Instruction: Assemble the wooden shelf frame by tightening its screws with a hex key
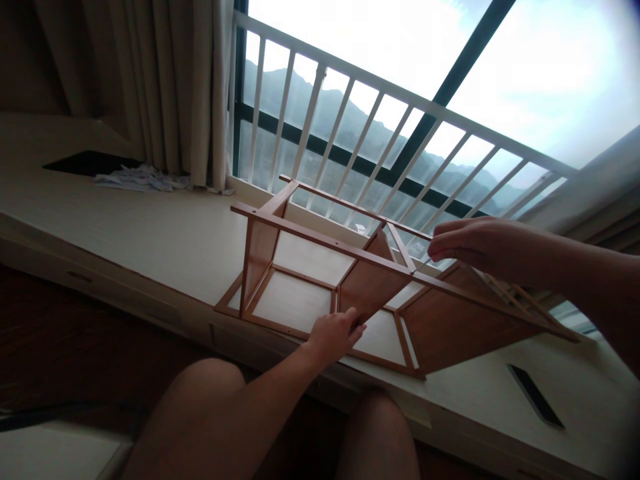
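A brown wooden shelf frame [310, 237] lies on its side on the pale window ledge, with several boards standing between its rails. My left hand [336, 335] is closed on the lower edge of the middle shelf board [373, 280]. At the upper rail, my right hand [467, 245] grips a tool with a thin metal shaft [421, 265]. Its tip meets the rail near the top corner of that middle board. The handle is hidden in my fingers, so I cannot tell a screwdriver from a hex key.
A dark phone-like slab [536, 396] lies on the ledge at right. Crumpled white paper [143, 179] and a flat black item [90, 163] lie at far left by the curtain [173, 93]. White railings [345, 113] stand behind the frame. My knees are below the ledge's front edge.
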The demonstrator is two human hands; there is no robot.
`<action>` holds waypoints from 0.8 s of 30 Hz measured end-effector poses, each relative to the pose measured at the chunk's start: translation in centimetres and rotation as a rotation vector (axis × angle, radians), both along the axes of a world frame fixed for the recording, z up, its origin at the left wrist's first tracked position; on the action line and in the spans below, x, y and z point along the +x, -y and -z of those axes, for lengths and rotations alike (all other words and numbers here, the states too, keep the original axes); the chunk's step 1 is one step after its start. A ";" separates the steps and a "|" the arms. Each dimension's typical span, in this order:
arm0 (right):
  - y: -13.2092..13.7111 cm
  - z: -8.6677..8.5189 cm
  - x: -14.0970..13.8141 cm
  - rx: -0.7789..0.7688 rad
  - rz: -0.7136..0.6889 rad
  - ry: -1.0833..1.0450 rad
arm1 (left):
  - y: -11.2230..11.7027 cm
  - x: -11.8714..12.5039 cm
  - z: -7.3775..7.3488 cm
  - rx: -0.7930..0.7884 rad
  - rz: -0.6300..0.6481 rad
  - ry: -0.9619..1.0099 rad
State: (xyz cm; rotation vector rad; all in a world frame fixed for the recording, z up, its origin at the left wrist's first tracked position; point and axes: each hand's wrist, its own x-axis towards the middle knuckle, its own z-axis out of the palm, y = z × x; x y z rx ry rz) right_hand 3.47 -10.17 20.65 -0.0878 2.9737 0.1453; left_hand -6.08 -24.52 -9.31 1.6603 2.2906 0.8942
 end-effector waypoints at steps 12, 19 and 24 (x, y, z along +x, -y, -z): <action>-1.2 0.1 -0.6 -0.094 -0.045 0.028 | 0.2 0.0 -0.4 -0.021 0.001 0.013; -2.8 0.9 -0.8 -0.214 0.212 -0.055 | 0.1 0.0 0.0 -0.017 -0.019 0.016; -3.8 1.4 -0.7 -0.242 0.318 -0.082 | 0.1 0.0 0.0 -0.024 -0.010 0.014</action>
